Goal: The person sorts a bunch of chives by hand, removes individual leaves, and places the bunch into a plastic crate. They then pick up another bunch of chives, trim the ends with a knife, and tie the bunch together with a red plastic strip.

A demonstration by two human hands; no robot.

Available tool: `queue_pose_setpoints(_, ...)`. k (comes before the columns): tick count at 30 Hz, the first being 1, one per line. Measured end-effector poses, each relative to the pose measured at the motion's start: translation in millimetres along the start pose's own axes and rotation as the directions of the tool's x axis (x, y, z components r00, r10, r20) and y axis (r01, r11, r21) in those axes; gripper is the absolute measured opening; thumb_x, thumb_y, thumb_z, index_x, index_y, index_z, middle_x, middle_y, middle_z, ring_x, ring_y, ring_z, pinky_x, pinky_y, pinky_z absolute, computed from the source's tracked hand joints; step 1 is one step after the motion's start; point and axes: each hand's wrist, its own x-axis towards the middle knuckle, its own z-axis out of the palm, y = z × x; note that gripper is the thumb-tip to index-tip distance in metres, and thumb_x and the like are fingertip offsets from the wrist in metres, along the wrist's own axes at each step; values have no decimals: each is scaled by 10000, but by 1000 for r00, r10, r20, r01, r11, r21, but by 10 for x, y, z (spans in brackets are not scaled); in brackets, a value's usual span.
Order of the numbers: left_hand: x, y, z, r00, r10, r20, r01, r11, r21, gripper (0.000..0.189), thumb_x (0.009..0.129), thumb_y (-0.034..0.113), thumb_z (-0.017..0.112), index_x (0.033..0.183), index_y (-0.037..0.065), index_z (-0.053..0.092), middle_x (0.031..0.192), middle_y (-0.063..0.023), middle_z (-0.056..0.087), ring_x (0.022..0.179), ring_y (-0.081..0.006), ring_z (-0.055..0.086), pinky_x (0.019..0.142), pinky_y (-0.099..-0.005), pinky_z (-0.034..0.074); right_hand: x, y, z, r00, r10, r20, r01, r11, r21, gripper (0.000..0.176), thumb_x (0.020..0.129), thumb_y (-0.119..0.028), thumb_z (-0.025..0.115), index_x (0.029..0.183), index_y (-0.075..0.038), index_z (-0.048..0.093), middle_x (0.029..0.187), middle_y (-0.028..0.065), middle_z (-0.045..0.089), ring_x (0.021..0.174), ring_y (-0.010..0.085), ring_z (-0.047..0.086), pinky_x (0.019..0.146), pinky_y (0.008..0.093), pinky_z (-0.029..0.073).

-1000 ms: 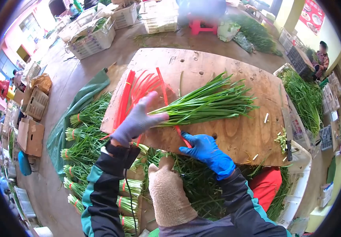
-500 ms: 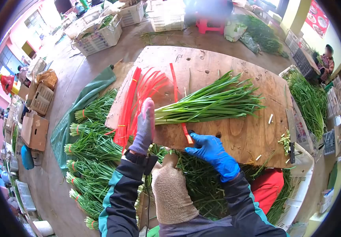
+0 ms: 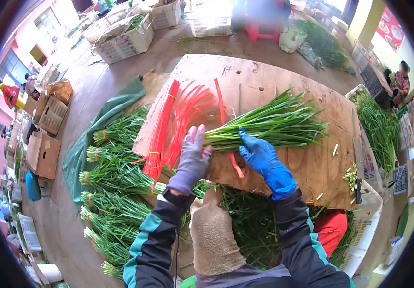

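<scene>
A loose bunch of garlic chives (image 3: 279, 122) lies across the wooden board (image 3: 307, 170), pale stem ends to the left and leaves to the right. A flat red tie strip (image 3: 236, 165) runs beneath it, both ends showing. My left hand (image 3: 192, 158), in a grey-purple glove, is at the stem ends with its fingers extended. On the near side of the bunch is my right hand (image 3: 267, 165) in a blue glove; its fingers are outstretched and touch the leaves. Neither hand is closed round anything. More red strips (image 3: 161, 132) lie left of the bunch.
Tied chive bunches (image 3: 116, 197) are piled left of the board beside a green tarp (image 3: 102, 125). A knife (image 3: 358, 189) and cut stem pieces (image 3: 349, 175) lie at the board's right edge. Loose chives (image 3: 377, 127) fill a crate at the right. Another person (image 3: 400, 81) sits beyond.
My left hand has turned from upright beside the stems to spread fingers at their ends. My right hand has left the strip's near end and moved up to the chives.
</scene>
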Motion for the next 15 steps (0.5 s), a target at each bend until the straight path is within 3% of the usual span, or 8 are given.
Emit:
queue_pose_setpoints(1,-19,-81,-42,999,47,-23,-50,982,-181,578,806,-9,465,1358,31,300,1333,-219,371,1252,-329,360,1038,-373,297,-12,34,4,1000,-19,-3,20,999,27,593,813,-195,503,1363,-82,313,941,210,598,822,382,582,716,455,465)
queue_pose_setpoints(4,-62,-220,-185,999,34,27,-25,960,-281,585,783,-87,376,1354,15,301,1338,-193,383,1218,-282,424,1024,-329,329,-38,65,47,999,-39,-5,39,998,59,579,809,-178,494,1356,-83,331,939,207,598,823,377,585,723,451,468)
queue_pose_setpoints(5,-82,-210,-213,994,-74,81,105,860,-499,598,775,-120,331,1358,12,294,1348,-170,379,1170,-249,475,999,-325,367,-38,59,50,999,-33,-6,33,998,59,580,806,-175,494,1356,-88,332,936,206,598,822,376,585,724,449,469)
queue_pose_setpoints(6,-75,-206,-242,994,-74,76,102,859,-502,598,775,-120,331,1358,12,294,1348,-170,379,1170,-249,475,999,-325,367,-38,54,37,1000,-25,-9,25,998,56,582,803,-172,495,1357,-93,334,934,206,598,821,375,586,725,447,470)
queue_pose_setpoints(8,-57,-228,-324,946,-288,149,277,477,-834,596,784,-123,319,1364,11,282,1359,-162,365,1147,-235,495,992,-337,381,-49,43,13,1000,-10,3,10,998,56,585,801,-171,496,1358,-98,333,940,207,598,825,373,586,727,447,470)
queue_pose_setpoints(10,-33,-232,-432,947,-298,121,258,480,-839,575,809,-100,337,1370,6,267,1367,-161,352,1161,-233,482,997,-351,378,-52,30,12,1000,2,18,-4,998,62,588,799,-169,497,1360,-103,331,947,207,597,829,372,586,729,446,470)
queue_pose_setpoints(12,-19,-208,-487,942,-333,49,189,401,-896,507,875,-31,400,1366,-2,277,1345,-122,383,1158,-176,469,926,-267,405,-53,29,2,999,23,44,-28,994,108,596,799,-179,504,1364,-112,327,963,206,597,842,367,586,739,443,470)
queue_pose_setpoints(15,-10,-31,-369,935,-351,42,187,390,-902,481,917,87,436,1362,-5,280,1362,-143,361,1234,-204,393,990,-292,344,-69,-23,-47,995,58,85,-67,992,102,611,800,-189,512,1371,-107,312,982,206,596,859,365,586,756,444,467)
